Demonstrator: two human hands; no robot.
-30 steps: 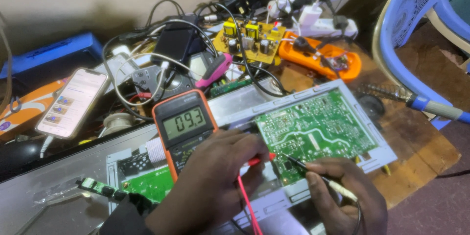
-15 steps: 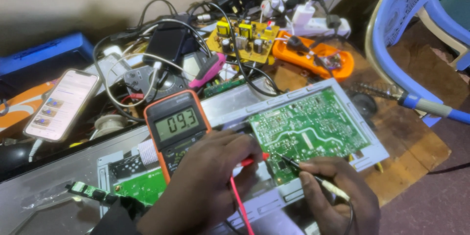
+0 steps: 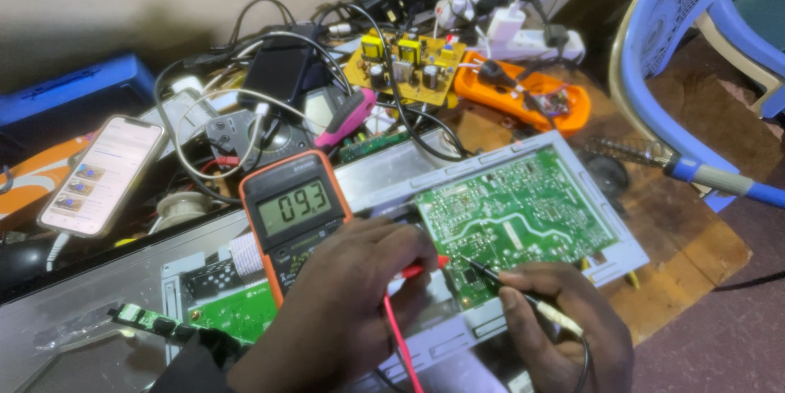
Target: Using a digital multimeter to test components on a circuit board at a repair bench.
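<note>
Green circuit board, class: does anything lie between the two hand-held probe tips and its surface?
Nothing visible does. The black probe in the right hand reaches the green circuit board at its near-left corner; the red probe in the left hand points there too. Bare board lies around both tips.

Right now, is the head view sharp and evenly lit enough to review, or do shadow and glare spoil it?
Head view: sharp on the large green circuit board and the orange multimeter; deep shadow at left around the blue plastic case; lit phone screen bright but not blown out; both hands dark, lacking detail.
</note>
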